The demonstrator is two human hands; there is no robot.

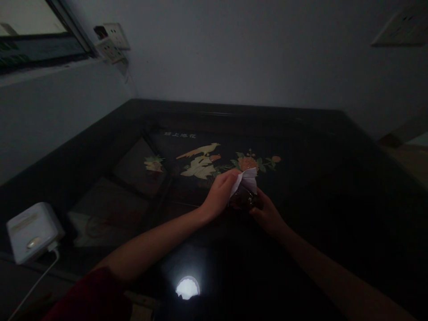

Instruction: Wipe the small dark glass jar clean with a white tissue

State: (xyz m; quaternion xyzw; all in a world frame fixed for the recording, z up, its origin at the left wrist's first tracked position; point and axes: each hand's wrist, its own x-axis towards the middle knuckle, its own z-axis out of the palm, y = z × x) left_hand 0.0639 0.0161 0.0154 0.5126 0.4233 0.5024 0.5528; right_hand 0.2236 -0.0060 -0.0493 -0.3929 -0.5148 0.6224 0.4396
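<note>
My left hand (219, 196) is closed on a white tissue (249, 177), which lies over the upper left side of a small dark, shiny object (243, 199). The object catches glints of light; whether it is glass or plastic wrap, I cannot tell. My right hand (267, 215) grips this object from the right, thumb and fingers around its edge. Both hands are over the middle of a black glossy table (207, 249), just in front of its bird and flower picture (200, 167).
A white box-shaped device (33, 232) with a cable (36, 283) is at the left. Wall sockets (115, 35) are at the back left, near a window (36, 31). Another socket plate (403, 29) is at the upper right. A bright round reflection shows on the tabletop.
</note>
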